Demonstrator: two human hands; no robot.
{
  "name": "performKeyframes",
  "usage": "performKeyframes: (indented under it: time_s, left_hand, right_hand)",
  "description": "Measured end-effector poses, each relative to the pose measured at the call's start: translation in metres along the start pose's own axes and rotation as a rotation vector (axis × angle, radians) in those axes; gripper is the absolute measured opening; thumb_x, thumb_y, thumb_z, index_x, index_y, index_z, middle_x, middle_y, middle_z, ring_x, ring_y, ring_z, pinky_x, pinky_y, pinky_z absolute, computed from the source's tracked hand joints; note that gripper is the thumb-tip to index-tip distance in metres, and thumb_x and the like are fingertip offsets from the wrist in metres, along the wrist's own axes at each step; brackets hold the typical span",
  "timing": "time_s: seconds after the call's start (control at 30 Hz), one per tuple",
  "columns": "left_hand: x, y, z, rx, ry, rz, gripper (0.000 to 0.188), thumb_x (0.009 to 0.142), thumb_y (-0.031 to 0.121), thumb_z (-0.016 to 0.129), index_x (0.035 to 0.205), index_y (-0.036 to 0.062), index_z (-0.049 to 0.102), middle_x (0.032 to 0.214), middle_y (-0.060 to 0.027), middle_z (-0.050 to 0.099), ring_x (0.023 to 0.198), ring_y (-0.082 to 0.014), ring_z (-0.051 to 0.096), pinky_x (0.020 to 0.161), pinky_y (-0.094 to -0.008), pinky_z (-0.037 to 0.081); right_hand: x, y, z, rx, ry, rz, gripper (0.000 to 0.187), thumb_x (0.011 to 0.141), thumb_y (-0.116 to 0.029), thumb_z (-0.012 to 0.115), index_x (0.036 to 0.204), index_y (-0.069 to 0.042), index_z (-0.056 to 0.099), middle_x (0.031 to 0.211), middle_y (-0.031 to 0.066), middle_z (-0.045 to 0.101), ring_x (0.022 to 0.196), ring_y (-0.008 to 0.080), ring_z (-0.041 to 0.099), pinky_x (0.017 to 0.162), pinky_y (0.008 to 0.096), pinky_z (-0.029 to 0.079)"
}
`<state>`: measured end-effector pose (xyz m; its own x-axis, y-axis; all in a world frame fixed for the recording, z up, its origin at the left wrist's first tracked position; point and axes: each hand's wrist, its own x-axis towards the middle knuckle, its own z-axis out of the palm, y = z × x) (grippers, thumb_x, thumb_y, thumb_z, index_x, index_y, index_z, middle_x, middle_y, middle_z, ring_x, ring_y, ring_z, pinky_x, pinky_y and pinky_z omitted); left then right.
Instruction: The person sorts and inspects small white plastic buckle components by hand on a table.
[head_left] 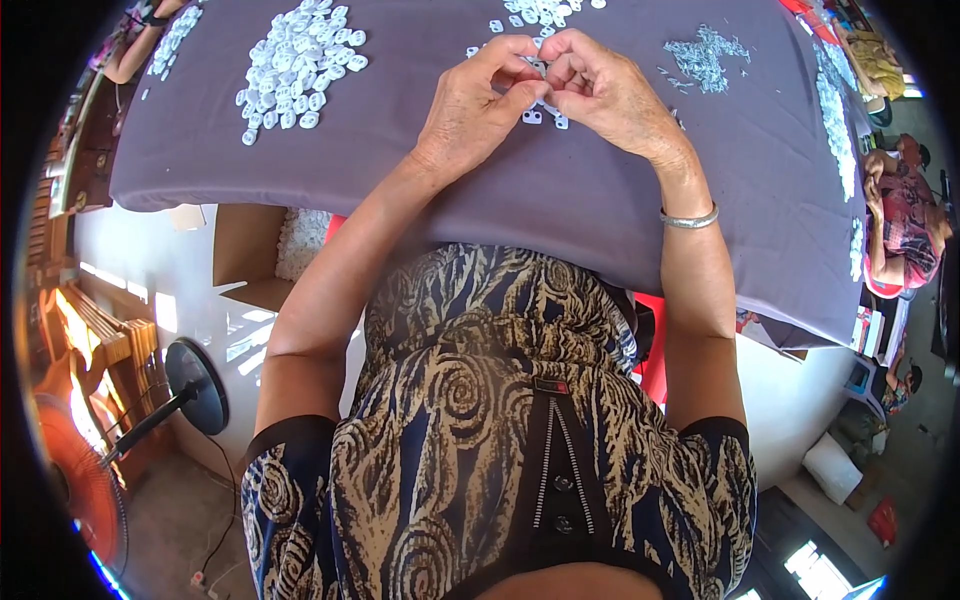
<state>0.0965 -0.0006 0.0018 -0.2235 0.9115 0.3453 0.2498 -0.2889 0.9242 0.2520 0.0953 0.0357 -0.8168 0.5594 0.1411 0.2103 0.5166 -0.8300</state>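
My left hand (465,112) and my right hand (622,105) meet above the far middle of the cloth-covered table (400,190). Thumb and fingertips of each are pinched together, almost touching the other hand's. Whatever they grip is small and mostly hidden by the fingers; I cannot name it. Just below the fingertips lie a few small white pieces with dark holes (533,117). A heap of white rounded plastic pieces (290,75) spreads to the left of my left hand. Beyond my right hand sits a loose pile of tiny silvery-grey parts (707,58).
More white pieces (545,12) lie at the far edge of view. An open cardboard box (245,245) with white contents stands below the table on the left. A black-and-orange fan (85,485) is at lower left. Other people sit at the right (905,215) and far left.
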Motion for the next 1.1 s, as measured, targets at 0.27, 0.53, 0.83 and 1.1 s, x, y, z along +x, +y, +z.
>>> performKeyframes:
  time_s: [0.27, 0.53, 0.83, 1.1]
  left_hand:
    - [0.005, 0.000, -0.012, 0.155, 0.074, 0.005, 0.023, 0.081, 0.004, 0.065, 0.103, 0.0060, 0.058, 0.079, -0.0078, 0.068, 0.069, -0.0132, 0.064, 0.065, -0.0276, 0.052]
    - [0.008, -0.013, -0.031, 0.635, 0.109, 0.123, 0.010, 0.080, 0.009, 0.064, 0.090, 0.0076, 0.065, 0.078, -0.0070, 0.062, 0.067, -0.0217, 0.063, 0.064, -0.0334, 0.050]
    - [0.008, -0.001, -0.020, 0.350, 0.188, 0.153, 0.010, 0.080, 0.005, 0.065, 0.090, 0.0059, 0.064, 0.081, -0.0071, 0.063, 0.071, -0.0185, 0.063, 0.065, -0.0293, 0.051]
    - [0.004, 0.004, -0.014, 0.050, -0.022, -0.012, 0.027, 0.085, 0.002, 0.063, 0.112, 0.0037, 0.059, 0.089, -0.0010, 0.064, 0.074, -0.0056, 0.055, 0.064, -0.0199, 0.047]
  right_hand:
    - [0.003, -0.006, 0.006, 0.000, 0.130, 0.033, 0.022, 0.084, -0.002, 0.064, 0.105, -0.004, 0.059, 0.077, -0.0019, 0.059, 0.071, 0.0047, 0.054, 0.063, 0.0215, 0.047]
    - [0.001, 0.011, -0.004, -0.342, 0.046, -0.069, 0.008, 0.079, -0.004, 0.067, 0.085, -0.002, 0.063, 0.073, 0.0010, 0.057, 0.063, 0.0080, 0.053, 0.058, 0.0240, 0.045]
    - [0.003, 0.004, 0.005, -0.275, 0.086, -0.080, 0.006, 0.081, -0.002, 0.065, 0.086, -0.002, 0.062, 0.072, -0.0005, 0.057, 0.062, 0.0056, 0.050, 0.054, 0.0238, 0.043]
    - [0.002, -0.006, 0.008, -0.083, 0.185, -0.106, 0.009, 0.085, -0.003, 0.063, 0.094, -0.003, 0.064, 0.077, -0.0031, 0.059, 0.067, 0.0033, 0.051, 0.057, 0.0209, 0.044]
